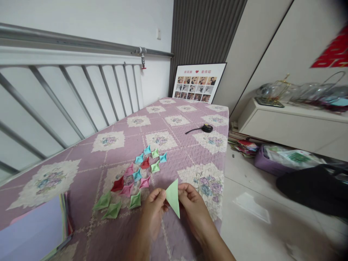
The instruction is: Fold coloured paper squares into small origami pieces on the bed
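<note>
Both hands pinch a light green folded paper triangle (173, 197) above the purple quilted bed cover (174, 152). My left hand (153, 214) grips its left edge with thumb and fingers closed. My right hand (194, 208) grips the right edge the same way. Just beyond the hands lie several small folded paper shapes (137, 175) in green, red, pink and blue, spread on the cover.
A stack of coloured paper sheets (32, 232) sits at the near left. A black tape measure (206, 127) lies farther up the bed. A metal rail (67, 98) runs along the left. A photo board (198, 83), white cabinet (293, 123) and floor clutter (272, 159) stand right.
</note>
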### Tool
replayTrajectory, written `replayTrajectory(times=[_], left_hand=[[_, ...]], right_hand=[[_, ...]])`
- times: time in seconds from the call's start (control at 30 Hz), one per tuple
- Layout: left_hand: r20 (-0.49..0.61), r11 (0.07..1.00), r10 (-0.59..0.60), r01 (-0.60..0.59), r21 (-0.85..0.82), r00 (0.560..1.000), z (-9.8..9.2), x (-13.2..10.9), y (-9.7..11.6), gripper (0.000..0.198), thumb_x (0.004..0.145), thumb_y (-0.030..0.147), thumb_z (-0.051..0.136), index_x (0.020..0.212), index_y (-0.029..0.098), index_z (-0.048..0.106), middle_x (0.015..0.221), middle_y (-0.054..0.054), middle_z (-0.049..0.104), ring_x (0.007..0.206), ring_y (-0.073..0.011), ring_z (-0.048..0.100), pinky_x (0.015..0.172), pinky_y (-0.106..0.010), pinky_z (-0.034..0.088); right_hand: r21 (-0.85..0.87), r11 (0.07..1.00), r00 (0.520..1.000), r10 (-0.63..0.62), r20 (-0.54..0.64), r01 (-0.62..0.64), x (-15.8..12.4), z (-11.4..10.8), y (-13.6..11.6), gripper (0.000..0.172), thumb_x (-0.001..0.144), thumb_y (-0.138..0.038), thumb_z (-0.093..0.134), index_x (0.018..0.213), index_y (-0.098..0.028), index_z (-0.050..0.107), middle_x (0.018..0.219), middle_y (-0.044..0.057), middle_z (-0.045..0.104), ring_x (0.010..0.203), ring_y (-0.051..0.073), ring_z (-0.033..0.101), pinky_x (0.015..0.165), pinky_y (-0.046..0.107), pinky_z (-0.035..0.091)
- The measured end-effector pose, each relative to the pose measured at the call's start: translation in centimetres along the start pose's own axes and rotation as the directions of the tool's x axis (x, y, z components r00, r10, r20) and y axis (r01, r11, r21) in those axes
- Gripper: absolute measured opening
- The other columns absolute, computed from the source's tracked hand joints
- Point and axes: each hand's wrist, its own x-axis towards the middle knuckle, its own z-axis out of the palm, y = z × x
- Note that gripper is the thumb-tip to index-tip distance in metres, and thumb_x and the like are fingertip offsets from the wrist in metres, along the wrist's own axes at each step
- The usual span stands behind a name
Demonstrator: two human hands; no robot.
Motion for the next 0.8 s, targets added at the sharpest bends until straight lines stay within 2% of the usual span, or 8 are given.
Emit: replayTrajectory(times=[0.1,0.2,0.37,0.57,0.8], left_hand=[[-0.004,1.000,0.009,-0.009,0.004,1.000,-0.1,0.2,-0.1,0.037,0.072,0.052,0.069,0.071,0.018,0.055,0.063,0.003,0.051,0.062,-0.0119,0.047,0.058,-0.023,0.033],[-0.009,1.000,0.009,-0.009,-0.028,1.000,-0.1,0.2,-0.1,0.036,0.073,0.050,0.069,0.070,0.018,0.055,0.063,0.003,0.051,0.060,-0.0108,0.045,0.057,-0.023,0.032],[-0.044,0.998,0.004,-0.006,-0.059,0.999,-0.3,0.2,-0.2,0.036,0.072,0.049,0.071,0.070,0.018,0.053,0.061,0.005,0.049,0.056,-0.0090,0.042,0.055,-0.022,0.031],[-0.051,0.994,-0.021,0.015,-0.112,0.998,-0.2,0.3,-0.3,0.038,0.070,0.050,0.072,0.071,0.018,0.053,0.061,0.006,0.050,0.056,-0.0092,0.044,0.054,-0.022,0.032],[-0.086,0.985,-0.035,0.019,-0.173,0.996,-0.2,0.4,-0.3,0.036,0.068,0.046,0.075,0.072,0.018,0.053,0.057,0.007,0.048,0.051,-0.0078,0.042,0.050,-0.021,0.030]], right_hand=[[-0.163,0.979,0.992,-0.122,0.024,0.124,0.0,-0.2,0.1,0.030,0.072,-0.046,0.069,0.075,-0.022,0.051,0.064,-0.005,0.054,0.055,0.011,0.047,0.053,0.022,0.037],[-0.309,0.926,0.974,-0.180,0.137,0.215,-0.1,-0.5,0.1,0.021,0.082,-0.040,0.058,0.075,-0.022,0.052,0.067,-0.003,0.054,0.060,0.013,0.049,0.057,0.024,0.039],[-0.527,0.747,0.911,-0.278,0.305,0.405,-0.5,-0.9,-0.6,0.017,0.089,-0.027,0.044,0.085,-0.022,0.060,0.080,0.002,0.057,0.077,0.017,0.055,0.072,0.028,0.043],[-0.606,0.584,0.839,-0.316,0.443,0.540,-0.5,-1.5,-0.7,0.026,0.085,-0.013,0.040,0.093,-0.024,0.062,0.085,0.003,0.058,0.081,0.017,0.056,0.074,0.029,0.044],[-0.646,0.437,0.780,-0.325,0.535,0.626,-0.5,-1.5,-0.1,0.028,0.087,-0.013,0.045,0.109,-0.025,0.058,0.098,0.005,0.060,0.091,0.018,0.057,0.079,0.030,0.045]])
